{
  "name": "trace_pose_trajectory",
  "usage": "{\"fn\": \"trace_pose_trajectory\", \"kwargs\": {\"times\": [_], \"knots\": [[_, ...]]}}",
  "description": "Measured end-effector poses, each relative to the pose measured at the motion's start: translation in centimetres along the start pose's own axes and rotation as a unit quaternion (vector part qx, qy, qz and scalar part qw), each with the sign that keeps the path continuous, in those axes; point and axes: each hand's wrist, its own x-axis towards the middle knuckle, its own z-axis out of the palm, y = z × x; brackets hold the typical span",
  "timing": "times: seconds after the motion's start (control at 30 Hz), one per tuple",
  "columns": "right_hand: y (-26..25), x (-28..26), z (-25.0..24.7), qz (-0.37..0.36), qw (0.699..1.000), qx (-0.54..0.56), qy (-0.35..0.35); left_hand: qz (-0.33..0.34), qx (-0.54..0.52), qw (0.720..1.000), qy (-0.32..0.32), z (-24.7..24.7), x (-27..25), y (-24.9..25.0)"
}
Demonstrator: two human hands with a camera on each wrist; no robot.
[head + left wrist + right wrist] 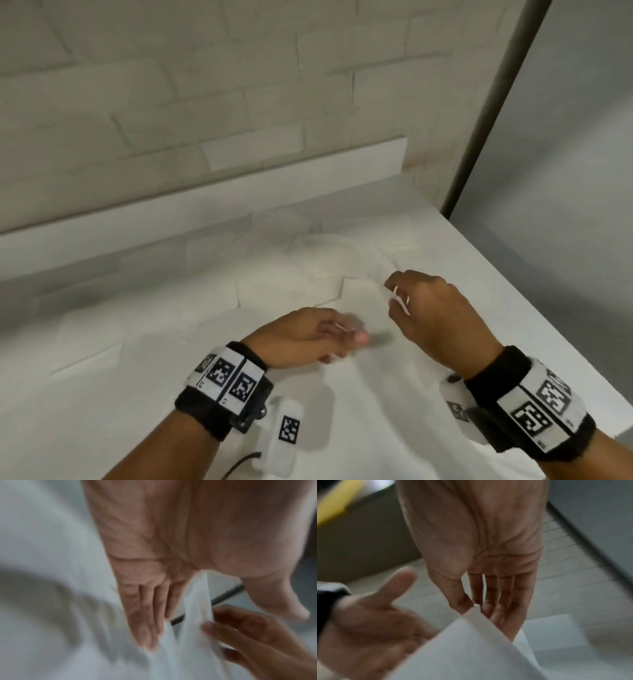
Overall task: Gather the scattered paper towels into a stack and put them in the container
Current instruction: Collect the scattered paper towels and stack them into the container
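Observation:
Several white paper towels (291, 284) lie scattered flat on the white table (520, 318). My right hand (392, 294) pinches the corner of one paper towel (471, 649) between thumb and index finger (477, 592). That sheet hangs down between both hands (197, 608). My left hand (346, 337) is just left of it, blurred. Its fingers (145, 622) are straight and lie against the sheet, its thumb spread apart. The left palm (373, 622) faces the towel. No container shows in any view.
A brick-pattern wall with a white ledge (205, 192) runs along the table's far side. A dark post (496, 102) stands at the back right corner. The table's right edge (548, 305) drops off close to my right arm. A blurred yellow object (334, 503) shows in the right wrist view.

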Motion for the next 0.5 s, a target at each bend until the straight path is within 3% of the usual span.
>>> {"fn": "trace_pose_trajectory", "kwargs": {"times": [0.07,0.13,0.2,0.27,0.3,0.37,0.5], "knots": [[-2.7,0.8,-0.6,-0.062,0.996,0.066,-0.027,0.063,-0.164,0.983,0.048,1.1,0.4,0.3],[-4.3,2.3,-0.8,-0.094,0.979,0.157,-0.093,0.110,-0.219,0.956,0.160,1.1,0.9,0.5],[-4.4,5.0,-1.3,-0.082,0.944,0.273,-0.164,0.118,-0.257,0.926,0.251,0.1,1.0,-0.3],[-3.5,8.5,-1.4,-0.051,0.923,0.340,-0.174,0.096,-0.295,0.900,0.305,-1.2,0.7,-1.5],[-2.8,10.5,-1.0,-0.033,0.933,0.328,-0.147,0.081,-0.304,0.895,0.317,-1.8,0.3,-2.1],[-1.4,14.5,0.5,-0.005,0.973,0.203,-0.106,0.063,-0.269,0.911,0.307,-2.6,-0.6,-3.5],[0.0,18.7,3.4,0.009,0.980,-0.013,-0.198,0.105,-0.121,0.960,0.231,-3.0,-2.0,-4.3]]}}
